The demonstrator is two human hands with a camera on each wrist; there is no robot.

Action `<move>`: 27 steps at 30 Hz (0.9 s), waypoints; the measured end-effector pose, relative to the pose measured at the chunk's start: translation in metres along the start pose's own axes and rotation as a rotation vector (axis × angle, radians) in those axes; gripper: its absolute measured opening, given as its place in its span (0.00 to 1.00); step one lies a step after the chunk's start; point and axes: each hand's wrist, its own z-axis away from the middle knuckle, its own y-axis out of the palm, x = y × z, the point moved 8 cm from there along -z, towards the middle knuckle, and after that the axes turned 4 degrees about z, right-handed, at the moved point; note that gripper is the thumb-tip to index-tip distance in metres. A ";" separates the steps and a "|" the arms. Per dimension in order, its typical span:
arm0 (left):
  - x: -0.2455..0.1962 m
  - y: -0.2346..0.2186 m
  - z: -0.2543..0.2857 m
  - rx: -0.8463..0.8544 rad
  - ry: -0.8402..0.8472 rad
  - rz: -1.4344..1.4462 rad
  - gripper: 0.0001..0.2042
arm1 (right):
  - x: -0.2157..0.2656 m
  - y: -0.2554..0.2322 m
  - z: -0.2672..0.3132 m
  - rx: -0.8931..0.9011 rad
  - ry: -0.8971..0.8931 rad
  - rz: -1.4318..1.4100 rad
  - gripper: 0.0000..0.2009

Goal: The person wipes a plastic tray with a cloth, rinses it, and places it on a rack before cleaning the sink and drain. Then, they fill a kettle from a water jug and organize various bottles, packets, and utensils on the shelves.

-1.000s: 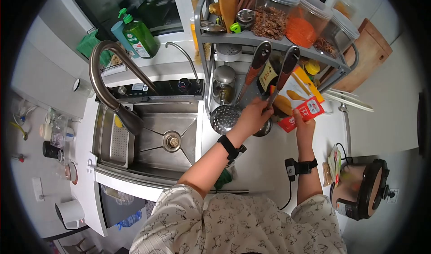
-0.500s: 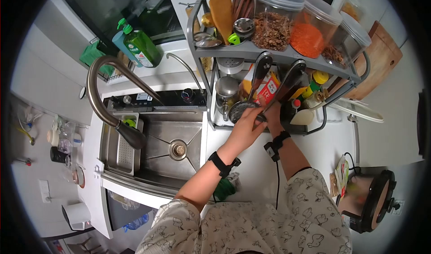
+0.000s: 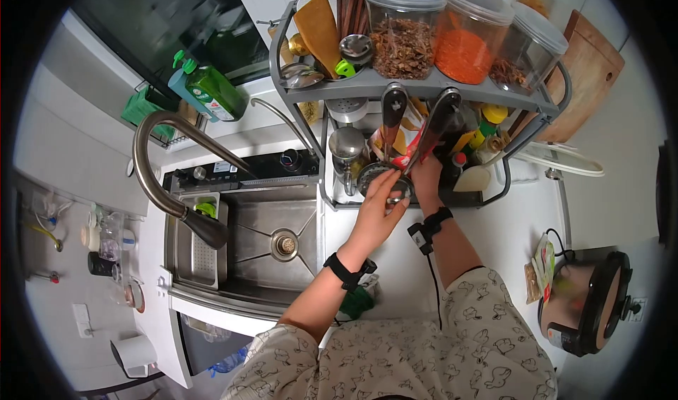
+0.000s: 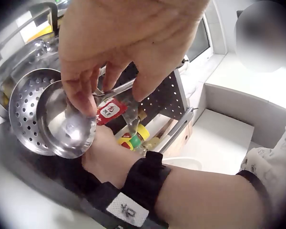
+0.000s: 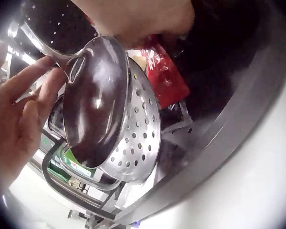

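Note:
A metal ladle (image 5: 96,102) and a slotted skimmer (image 5: 145,126) hang from the upper tier of the grey rack, bowls down and overlapping. My left hand (image 3: 371,220) touches the ladle by its bowl and neck, fingers loosely extended. Behind the utensils, my right hand (image 3: 426,179) reaches into the lower tier and grips a red and yellow food packet (image 4: 110,111). The packet's red end (image 5: 164,78) shows just beneath the right fingers in the right wrist view. Most of that packet is hidden behind the utensils and in the rack.
Large lidded jars (image 3: 402,43) line the top of the rack (image 3: 452,83). A glass jar with a metal lid (image 3: 347,145) stands lower left, and several bottles (image 3: 487,128) lower right. Left is the sink (image 3: 268,216) with its arched faucet (image 3: 155,121); right, a rice cooker (image 3: 586,301).
My right hand has carried the packet into the lower tier, behind the utensils. The left hand has moved from the handles down to the ladle's bowl, and both utensils hang closer to the rack.

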 end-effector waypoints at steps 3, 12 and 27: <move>-0.007 -0.008 0.012 -0.004 -0.006 -0.016 0.22 | 0.010 -0.001 0.004 0.123 -0.014 -0.024 0.16; -0.007 -0.035 0.054 0.014 -0.098 0.023 0.17 | -0.030 0.018 0.015 0.398 0.054 0.273 0.16; -0.004 -0.066 0.109 -0.071 -0.183 0.117 0.14 | -0.045 0.038 0.007 0.143 0.086 0.079 0.13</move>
